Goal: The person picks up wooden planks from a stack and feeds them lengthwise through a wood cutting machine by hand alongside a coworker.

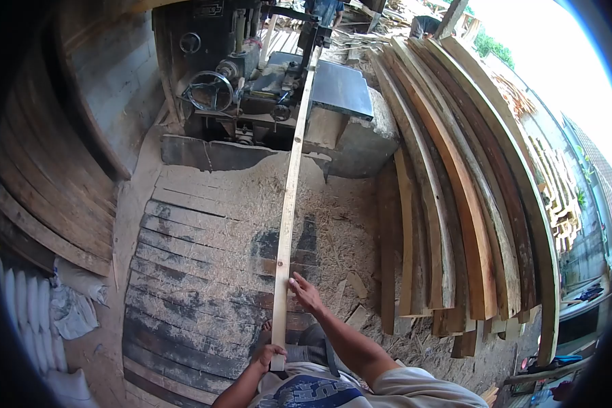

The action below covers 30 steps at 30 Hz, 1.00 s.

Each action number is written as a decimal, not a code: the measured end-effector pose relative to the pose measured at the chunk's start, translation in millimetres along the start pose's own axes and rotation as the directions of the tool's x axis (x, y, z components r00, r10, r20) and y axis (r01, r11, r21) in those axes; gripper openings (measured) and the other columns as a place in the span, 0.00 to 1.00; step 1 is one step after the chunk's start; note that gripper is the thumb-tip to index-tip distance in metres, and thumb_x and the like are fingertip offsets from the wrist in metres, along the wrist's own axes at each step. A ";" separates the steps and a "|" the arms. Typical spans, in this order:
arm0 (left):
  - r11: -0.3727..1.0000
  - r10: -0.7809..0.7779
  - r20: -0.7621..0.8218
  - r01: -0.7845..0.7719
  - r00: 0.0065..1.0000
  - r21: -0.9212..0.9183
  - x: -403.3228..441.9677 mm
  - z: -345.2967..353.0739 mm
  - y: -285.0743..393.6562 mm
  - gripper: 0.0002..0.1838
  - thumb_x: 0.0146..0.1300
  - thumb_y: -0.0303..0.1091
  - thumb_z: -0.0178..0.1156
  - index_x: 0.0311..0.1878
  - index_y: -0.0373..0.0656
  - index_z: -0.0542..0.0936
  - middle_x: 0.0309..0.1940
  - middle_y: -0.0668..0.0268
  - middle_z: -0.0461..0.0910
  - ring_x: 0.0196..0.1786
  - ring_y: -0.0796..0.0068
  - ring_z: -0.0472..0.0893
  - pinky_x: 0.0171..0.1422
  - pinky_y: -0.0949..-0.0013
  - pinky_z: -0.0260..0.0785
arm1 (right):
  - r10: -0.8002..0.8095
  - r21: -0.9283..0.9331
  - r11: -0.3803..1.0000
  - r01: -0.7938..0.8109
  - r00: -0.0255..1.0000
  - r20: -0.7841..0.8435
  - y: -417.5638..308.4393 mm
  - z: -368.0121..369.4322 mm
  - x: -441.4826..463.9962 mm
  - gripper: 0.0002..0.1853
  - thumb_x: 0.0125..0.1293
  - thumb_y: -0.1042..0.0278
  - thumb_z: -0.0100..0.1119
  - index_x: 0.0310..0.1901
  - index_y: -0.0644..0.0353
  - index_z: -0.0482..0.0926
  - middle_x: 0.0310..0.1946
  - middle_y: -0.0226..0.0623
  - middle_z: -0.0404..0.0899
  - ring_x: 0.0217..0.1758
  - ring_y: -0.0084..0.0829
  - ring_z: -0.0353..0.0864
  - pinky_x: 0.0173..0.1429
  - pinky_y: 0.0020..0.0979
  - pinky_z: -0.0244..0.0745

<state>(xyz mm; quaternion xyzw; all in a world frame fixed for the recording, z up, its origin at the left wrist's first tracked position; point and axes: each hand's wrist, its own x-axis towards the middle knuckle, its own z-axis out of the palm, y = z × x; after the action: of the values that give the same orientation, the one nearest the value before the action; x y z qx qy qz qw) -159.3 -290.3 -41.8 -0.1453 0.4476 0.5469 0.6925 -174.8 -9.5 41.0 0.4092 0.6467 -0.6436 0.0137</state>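
A long, narrow wooden board (291, 183) runs from my body up to the band saw (306, 44), its far end lying on the machine's dark metal table (340, 85). My left hand (270, 355) is closed around the near end of the board, at its left edge. Further up, my right hand (306, 294) is at the board's right edge, fingers loosely apart and not wrapped over the top. Whether those fingertips press on the edge is hard to tell.
Thick planks (466, 204) are stacked on the right. Sawdust covers the slatted floor (183, 272). Large boards (54, 156) lean at left, above white sacks (30, 313). A handwheel (211, 90) sticks out from the machine. Another person (330, 10) is partly visible behind it.
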 end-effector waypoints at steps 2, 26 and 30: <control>0.999 -0.031 -0.021 0.032 0.999 0.043 25.2 20.8 64.9 0.12 0.49 0.35 0.69 0.34 0.39 0.84 0.26 0.61 0.82 0.28 0.67 0.83 0.36 0.64 0.78 | 0.039 -0.022 0.999 -0.037 0.997 0.071 3.9 -22.0 6.4 0.42 0.71 0.32 0.55 0.77 0.53 0.64 0.54 0.39 0.83 0.44 0.29 0.84 0.48 0.33 0.81; 0.872 0.394 -0.025 -0.365 0.919 0.326 435.8 235.9 804.1 0.30 0.54 0.48 0.74 0.52 0.36 0.78 0.39 0.61 0.83 0.36 0.68 0.83 0.44 0.64 0.79 | -0.287 -0.019 0.949 0.315 0.835 -0.469 -286.3 -164.1 525.8 0.15 0.66 0.60 0.74 0.45 0.63 0.86 0.31 0.33 0.87 0.34 0.22 0.83 0.42 0.26 0.79; 0.503 0.843 -0.019 -0.776 0.537 0.381 356.0 315.3 909.0 0.35 0.67 0.52 0.65 0.65 0.33 0.68 0.59 0.51 0.77 0.64 0.64 0.76 0.69 0.62 0.67 | -0.190 0.002 0.972 0.235 0.788 -0.585 -346.2 -188.3 649.0 0.14 0.64 0.59 0.74 0.37 0.63 0.87 0.28 0.39 0.86 0.31 0.27 0.84 0.38 0.31 0.76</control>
<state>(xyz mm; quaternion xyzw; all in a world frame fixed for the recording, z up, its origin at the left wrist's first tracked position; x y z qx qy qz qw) -820.2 477.8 118.7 0.1447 0.6145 0.7075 0.3176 -699.8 537.9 4.2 0.5109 0.6372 -0.5088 -0.2721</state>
